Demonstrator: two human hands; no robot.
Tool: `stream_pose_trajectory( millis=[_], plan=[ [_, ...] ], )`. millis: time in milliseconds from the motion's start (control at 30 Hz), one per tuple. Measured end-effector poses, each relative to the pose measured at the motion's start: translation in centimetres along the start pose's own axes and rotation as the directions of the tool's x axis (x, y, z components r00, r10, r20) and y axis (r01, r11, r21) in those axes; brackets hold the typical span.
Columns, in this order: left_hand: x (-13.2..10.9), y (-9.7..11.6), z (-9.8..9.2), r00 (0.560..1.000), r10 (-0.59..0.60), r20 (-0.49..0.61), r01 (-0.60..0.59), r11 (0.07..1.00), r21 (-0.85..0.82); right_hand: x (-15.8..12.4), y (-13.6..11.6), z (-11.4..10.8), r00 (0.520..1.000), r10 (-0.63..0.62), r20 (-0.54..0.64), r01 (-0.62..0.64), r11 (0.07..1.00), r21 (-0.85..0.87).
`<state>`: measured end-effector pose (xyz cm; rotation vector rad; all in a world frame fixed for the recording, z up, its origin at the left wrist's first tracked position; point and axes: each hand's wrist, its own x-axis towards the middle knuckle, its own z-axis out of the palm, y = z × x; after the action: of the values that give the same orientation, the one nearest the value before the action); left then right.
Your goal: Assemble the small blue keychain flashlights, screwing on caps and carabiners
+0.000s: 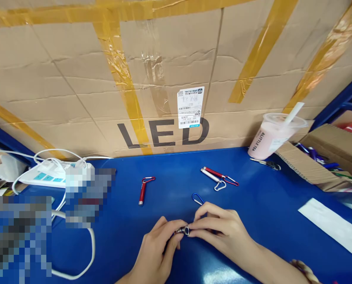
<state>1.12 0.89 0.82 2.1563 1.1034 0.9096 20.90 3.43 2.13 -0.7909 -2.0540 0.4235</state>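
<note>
My left hand (161,244) pinches a small dark metal piece with a hollow-looking end (185,230) between thumb and forefinger. From the other side, the bunched fingertips of my right hand (223,227) meet that same end; anything tiny between them is hidden. Just beyond the right fingers shows a blue carabiner (196,198); whether it lies on the table or hangs from something in that hand I cannot tell. Farther back lie a red keychain penlight (142,192) with a red clip, and a silver penlight (209,174) against another red penlight (214,172).
A white power strip (50,173) with loose cables is on the left. At right stand a pink drink cup (266,138) with a straw, a pen-like item with a clip (264,163), an open carton (297,163) and a white strip (335,227). A large taped cardboard box (75,79) walls the back.
</note>
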Motion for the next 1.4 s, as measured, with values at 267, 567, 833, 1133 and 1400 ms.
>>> stream_pose_trajectory(
  millis=[267,567,833,1133,1400],
  plan=[
    [-0.11,-0.09,0.16,0.993,-0.105,0.051,0.106,0.994,-0.019,-0.25,0.22,0.13,0.999,0.037,0.015,-0.037,0.999,0.024],
    [0.24,-0.02,0.05,0.983,-0.132,0.124,0.147,0.981,-0.125,-0.53,0.5,0.14,0.997,0.065,0.044,-0.065,0.998,-0.007],
    [0.03,-0.12,0.01,0.994,-0.018,0.104,0.032,0.989,-0.141,-0.55,0.43,-0.12,0.996,0.056,0.066,-0.056,0.998,-0.01],
    [0.05,-0.16,-0.12,0.987,-0.084,0.139,0.11,0.977,-0.185,-0.41,0.74,-0.47,0.996,-0.021,0.089,0.023,0.999,-0.024],
    [-0.01,-0.16,-0.18,0.986,-0.044,0.161,0.081,0.97,-0.23,-0.39,0.75,-0.74,0.989,-0.126,0.079,0.135,0.984,-0.12]
  ],
)
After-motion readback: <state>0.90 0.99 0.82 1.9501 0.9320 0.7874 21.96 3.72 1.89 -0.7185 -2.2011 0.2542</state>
